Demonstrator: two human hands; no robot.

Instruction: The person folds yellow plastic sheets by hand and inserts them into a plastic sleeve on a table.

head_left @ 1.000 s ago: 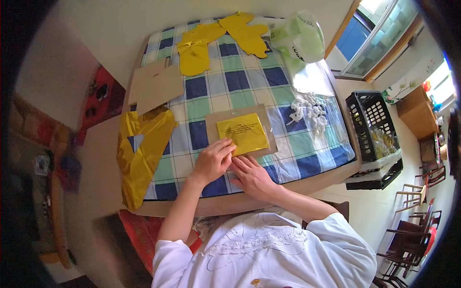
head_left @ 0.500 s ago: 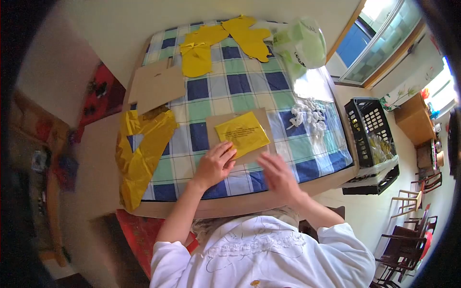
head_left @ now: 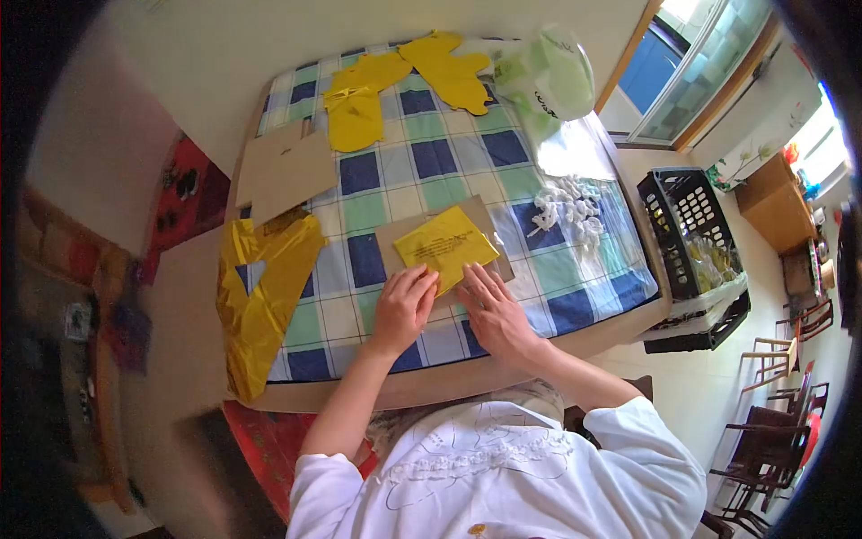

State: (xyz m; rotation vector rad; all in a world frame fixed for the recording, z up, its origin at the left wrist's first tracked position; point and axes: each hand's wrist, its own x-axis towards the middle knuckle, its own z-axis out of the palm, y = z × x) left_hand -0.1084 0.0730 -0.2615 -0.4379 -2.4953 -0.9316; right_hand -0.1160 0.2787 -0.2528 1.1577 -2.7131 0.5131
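Note:
A folded yellow plastic bag with dark printed lines lies on a piece of brown cardboard near the front of the bed. My left hand is at the bag's lower left edge, its fingers bent together and pinching the film there. My right hand rests at the lower right edge, fingers stretched out with the tips on the yellow plastic. The corner between both hands is partly covered by fingers.
Cardboard sheets and a spread yellow plastic bag lie to the left. More yellow bags are at the back. A pile of white strips, a green-white plastic bag and a black crate are on the right.
My right hand has moved left and come down onto the bag's lower right edge. My left hand stays at its lower left edge. The whole view has shifted slightly.

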